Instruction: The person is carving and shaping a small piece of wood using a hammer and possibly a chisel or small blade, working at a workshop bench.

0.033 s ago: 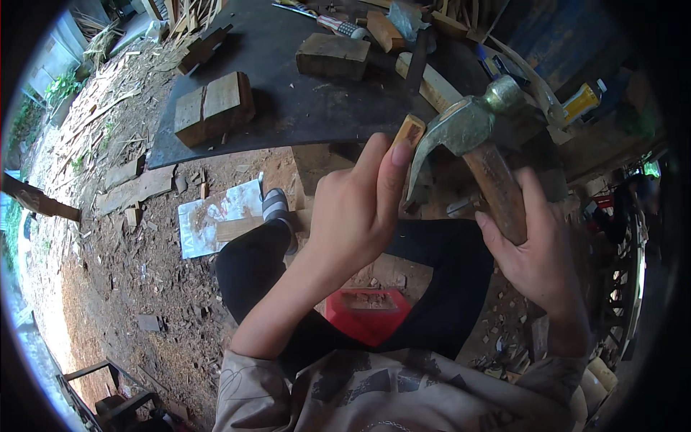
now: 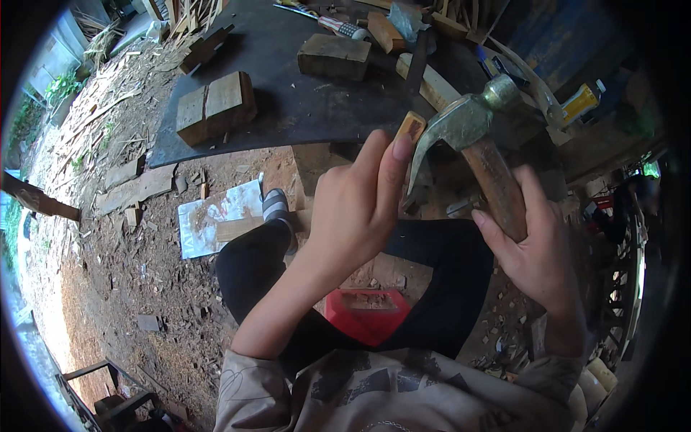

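My right hand is wrapped round the wooden handle of a claw hammer. The hammer's metal head is raised, with its curved claw pointing down and left. In front of my chest, my left hand is closed, pinching a small wooden piece between thumb and fingers. Only the piece's end shows, light at the edge with a darker face; my fingers hide the rest. It sits right beside the claw, and I cannot tell whether they touch.
Ahead is a dark tabletop bearing a split wooden block, another wood block and a tool with a patterned handle. A yellow bottle is at right. A red plastic container sits between my legs. Wood scraps litter the ground.
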The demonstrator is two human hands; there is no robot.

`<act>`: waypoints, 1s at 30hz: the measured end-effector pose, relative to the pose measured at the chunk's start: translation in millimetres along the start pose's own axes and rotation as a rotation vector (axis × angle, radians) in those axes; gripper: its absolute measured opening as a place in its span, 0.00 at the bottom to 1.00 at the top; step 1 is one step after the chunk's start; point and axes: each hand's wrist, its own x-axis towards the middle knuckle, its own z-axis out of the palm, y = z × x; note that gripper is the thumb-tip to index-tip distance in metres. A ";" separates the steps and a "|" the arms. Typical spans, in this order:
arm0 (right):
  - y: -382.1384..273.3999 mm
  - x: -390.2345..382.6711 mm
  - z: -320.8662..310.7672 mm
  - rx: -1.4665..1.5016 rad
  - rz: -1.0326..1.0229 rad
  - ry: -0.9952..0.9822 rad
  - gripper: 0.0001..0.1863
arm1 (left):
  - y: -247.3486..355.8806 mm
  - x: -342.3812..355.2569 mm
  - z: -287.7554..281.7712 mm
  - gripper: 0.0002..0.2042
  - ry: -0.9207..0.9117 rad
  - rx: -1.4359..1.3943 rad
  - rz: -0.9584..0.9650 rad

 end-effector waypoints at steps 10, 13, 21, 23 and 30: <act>40.2 14.8 78.8 0.692 0.080 0.276 0.10 | 2.3 64.2 -22.5 0.31 -0.187 0.086 0.068; 52.5 19.8 114.4 0.871 0.064 0.217 0.09 | -3.6 71.5 -23.4 0.31 -0.236 0.206 0.172; 51.3 3.1 173.3 0.990 0.150 0.229 0.10 | -32.2 73.3 -17.5 0.31 -0.480 0.371 0.207; 52.8 -2.8 180.3 1.011 0.179 0.252 0.10 | -29.2 77.4 -15.5 0.29 -0.536 0.409 0.198; 55.8 -3.5 197.1 0.882 0.246 0.288 0.10 | -31.9 78.0 -17.7 0.24 -0.491 0.071 0.186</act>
